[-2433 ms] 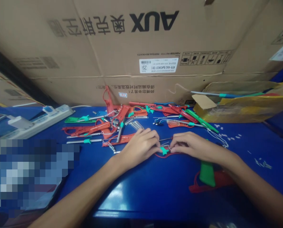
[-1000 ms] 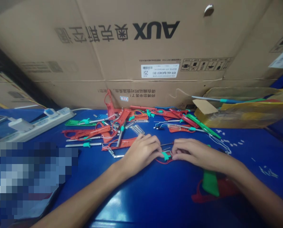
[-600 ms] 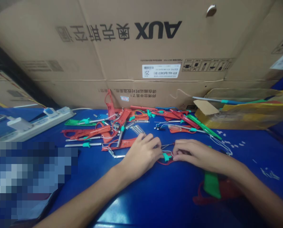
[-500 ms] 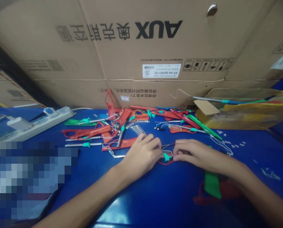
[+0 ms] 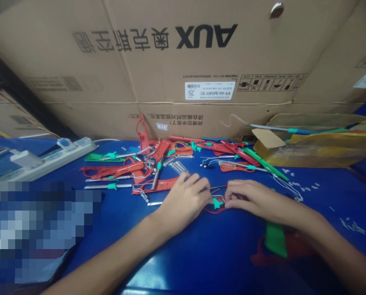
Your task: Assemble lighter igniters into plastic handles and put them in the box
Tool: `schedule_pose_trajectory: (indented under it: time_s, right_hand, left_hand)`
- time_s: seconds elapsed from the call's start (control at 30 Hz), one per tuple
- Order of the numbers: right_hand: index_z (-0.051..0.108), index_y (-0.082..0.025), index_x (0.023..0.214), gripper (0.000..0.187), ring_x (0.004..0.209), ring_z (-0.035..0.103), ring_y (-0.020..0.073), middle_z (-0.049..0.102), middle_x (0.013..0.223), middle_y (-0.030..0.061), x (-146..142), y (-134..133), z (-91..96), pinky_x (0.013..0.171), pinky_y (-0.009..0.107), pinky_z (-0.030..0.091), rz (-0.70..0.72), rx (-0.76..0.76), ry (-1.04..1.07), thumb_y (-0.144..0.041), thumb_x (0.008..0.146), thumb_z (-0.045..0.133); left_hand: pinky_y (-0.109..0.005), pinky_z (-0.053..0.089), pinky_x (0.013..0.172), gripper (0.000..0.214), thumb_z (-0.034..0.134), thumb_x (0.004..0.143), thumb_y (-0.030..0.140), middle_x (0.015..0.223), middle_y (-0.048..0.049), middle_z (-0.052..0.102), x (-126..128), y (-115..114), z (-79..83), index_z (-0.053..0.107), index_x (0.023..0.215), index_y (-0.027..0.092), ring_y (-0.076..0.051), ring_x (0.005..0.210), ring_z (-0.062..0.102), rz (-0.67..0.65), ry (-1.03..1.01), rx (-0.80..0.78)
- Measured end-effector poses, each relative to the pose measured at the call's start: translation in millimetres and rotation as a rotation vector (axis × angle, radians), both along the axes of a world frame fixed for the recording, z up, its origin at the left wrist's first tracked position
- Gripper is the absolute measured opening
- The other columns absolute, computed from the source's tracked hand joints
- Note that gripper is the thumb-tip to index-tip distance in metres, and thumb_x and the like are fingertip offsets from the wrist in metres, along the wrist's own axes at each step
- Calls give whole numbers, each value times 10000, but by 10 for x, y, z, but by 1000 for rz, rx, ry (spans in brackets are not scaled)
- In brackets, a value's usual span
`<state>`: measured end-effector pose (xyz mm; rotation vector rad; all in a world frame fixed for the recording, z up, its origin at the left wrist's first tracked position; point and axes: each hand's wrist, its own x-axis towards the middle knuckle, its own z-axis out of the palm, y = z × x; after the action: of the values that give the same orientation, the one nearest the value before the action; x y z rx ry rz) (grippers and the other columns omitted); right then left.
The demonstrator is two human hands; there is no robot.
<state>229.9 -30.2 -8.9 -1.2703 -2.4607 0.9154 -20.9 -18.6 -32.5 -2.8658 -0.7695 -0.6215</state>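
Observation:
My left hand (image 5: 187,194) is closed, palm down, with its fingers curled over a red plastic handle casing (image 5: 214,211). A teal plastic piece (image 5: 216,203) and thin white wires (image 5: 219,196) show between my hands, above this casing. My right hand (image 5: 244,197) is closed in a pinch at the casing's right end; whatever its fingertips hold is hidden. From under my left wrist a silver metal tube (image 5: 154,203) sticks out to the left. Close behind that hand lies another red casing (image 5: 163,185).
Several red casings, wires and metal tubes with teal pieces (image 5: 112,186) lie behind my hands. A green piece (image 5: 275,239) lies under my right forearm. A power strip (image 5: 52,159) stands left, an open carton (image 5: 318,151) right. A large cardboard wall (image 5: 158,82) closes the back.
Both hands stay almost in place, with only a very slight shift of the fingers. The whole view has moved a little.

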Motion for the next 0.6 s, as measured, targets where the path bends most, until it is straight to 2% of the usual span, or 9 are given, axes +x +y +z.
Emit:
schedule_pose_trajectory:
  time_s: [0.13, 0.3, 0.43, 0.6]
  right_hand:
    - [669, -220, 885, 270, 847, 616, 183, 680, 909, 16, -13, -9, 23, 758, 307, 428, -12, -5, -9, -458, 988, 592]
    - [672, -220, 884, 259, 852, 612, 185, 676, 911, 19, -10, -11, 29, 763, 314, 427, -7, 1, -19, -445, 987, 596]
    - [678, -222, 898, 275, 871, 613, 191, 677, 924, 26, 1, -7, 4, 776, 320, 431, 5, 19, -31, -459, 996, 578]
    - [677, -228, 912, 290, 898, 624, 191, 688, 952, 27, 10, -12, -27, 795, 317, 436, 21, 47, -36, -475, 1006, 558]
  left_hand:
    - [-362, 294, 804, 125, 655, 982, 293, 977, 6, 662, 5, 8, -2, 712, 894, 225, -196, 865, 535, 49, -45, -78]
    - [-358, 297, 810, 165, 662, 977, 329, 952, 3, 667, 11, 20, 11, 698, 891, 193, -193, 879, 557, 63, -28, -147]
    - [-368, 287, 811, 176, 657, 980, 337, 951, 5, 673, 17, 18, 23, 694, 874, 201, -199, 883, 545, 38, -1, -112]
    - [-389, 287, 827, 176, 604, 1015, 269, 949, -18, 670, 35, -14, 23, 666, 882, 172, -207, 866, 528, 45, 37, 13]
